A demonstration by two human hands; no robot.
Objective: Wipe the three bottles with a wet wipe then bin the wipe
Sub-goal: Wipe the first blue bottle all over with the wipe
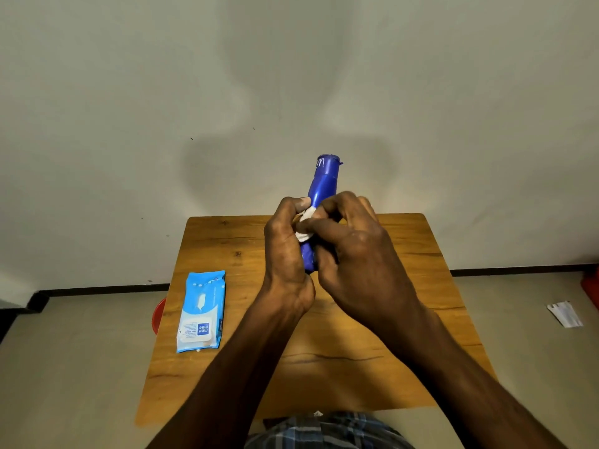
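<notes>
Blue plastic bottle (319, 186), crumpled white wipe (304, 235)

Most of the blue bottle (321, 183) is covered by the two hands; only its capped upper part and a strip of its lower body are seen. The white wipe (304, 226) is shown only as small patches between the fingers, so its full extent cannot be told. A red object (158, 315) is largely hidden behind the left edge of the surface (421, 286), and another red thing (591, 286) is cut off by the right edge. The small print on the wipes pack (201, 311) is too small to be read. The near edge of the surface is hidden by checked clothing (324, 431).
</notes>
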